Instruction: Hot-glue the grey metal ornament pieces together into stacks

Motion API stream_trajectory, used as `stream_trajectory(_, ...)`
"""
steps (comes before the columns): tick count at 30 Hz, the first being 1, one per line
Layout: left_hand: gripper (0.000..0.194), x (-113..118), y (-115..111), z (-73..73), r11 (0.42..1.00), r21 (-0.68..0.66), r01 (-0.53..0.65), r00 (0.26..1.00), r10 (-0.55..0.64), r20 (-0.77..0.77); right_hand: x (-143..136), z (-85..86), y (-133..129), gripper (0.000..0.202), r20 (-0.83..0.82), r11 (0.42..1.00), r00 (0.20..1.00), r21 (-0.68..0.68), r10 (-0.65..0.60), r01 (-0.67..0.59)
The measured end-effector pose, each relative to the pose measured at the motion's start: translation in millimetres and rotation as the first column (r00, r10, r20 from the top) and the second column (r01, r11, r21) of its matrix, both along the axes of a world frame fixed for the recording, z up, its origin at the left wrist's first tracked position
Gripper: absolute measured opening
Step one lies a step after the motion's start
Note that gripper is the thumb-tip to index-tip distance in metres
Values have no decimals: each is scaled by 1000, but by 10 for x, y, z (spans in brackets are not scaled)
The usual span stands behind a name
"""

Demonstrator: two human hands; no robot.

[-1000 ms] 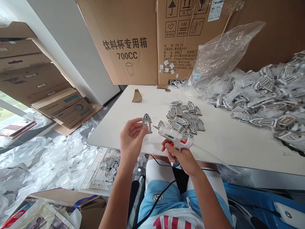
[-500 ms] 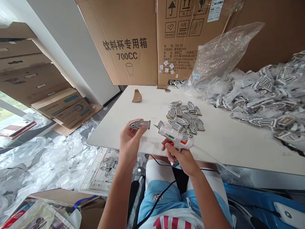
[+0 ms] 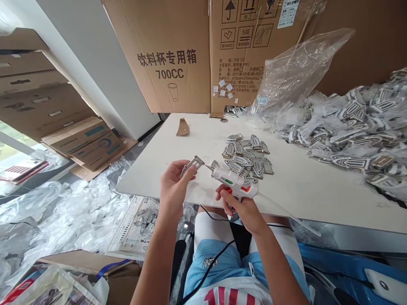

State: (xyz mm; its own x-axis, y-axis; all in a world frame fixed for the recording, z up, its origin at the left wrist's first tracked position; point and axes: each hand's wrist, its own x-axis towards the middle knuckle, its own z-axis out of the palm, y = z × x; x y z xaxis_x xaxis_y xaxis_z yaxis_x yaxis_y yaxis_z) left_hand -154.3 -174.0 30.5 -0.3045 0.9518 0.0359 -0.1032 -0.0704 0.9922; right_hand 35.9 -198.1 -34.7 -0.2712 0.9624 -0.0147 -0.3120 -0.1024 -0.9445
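Note:
Between the thumb and fingers of my left hand (image 3: 175,184) is a silver metal buckle-like piece (image 3: 194,164), tilted with its squared end up and to the right. My right hand (image 3: 239,207) is wrapped round the handle of a white hot glue gun (image 3: 233,180) with an orange-red trigger. The gun's nozzle points left, close to the squared end of the metal piece; whether they touch I cannot tell. A long glue stick (image 3: 291,215) sticks out of the gun's back. Just behind the gun lies a heap of similar metal pieces (image 3: 249,154) on the white table (image 3: 152,169).
A large mound of plastic-wrapped metal pieces (image 3: 352,127) covers the table's right side, beside a clear plastic bag (image 3: 295,72). Cardboard boxes (image 3: 178,38) stand behind. A cardboard scrap (image 3: 182,127) lies on the table. Lower left, more metal pieces (image 3: 148,222) rest on a printed sheet.
My left hand has turned the metal piece from lying level to slanting upward, its squared end now nearer the nozzle. My right hand and the glue gun have hardly moved.

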Motion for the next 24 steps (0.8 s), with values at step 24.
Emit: stream_trajectory(24,34,73,-44,41,963,-100,250,962,-259,-84,4,1,21,21,-154,993,983,42,-98,106)
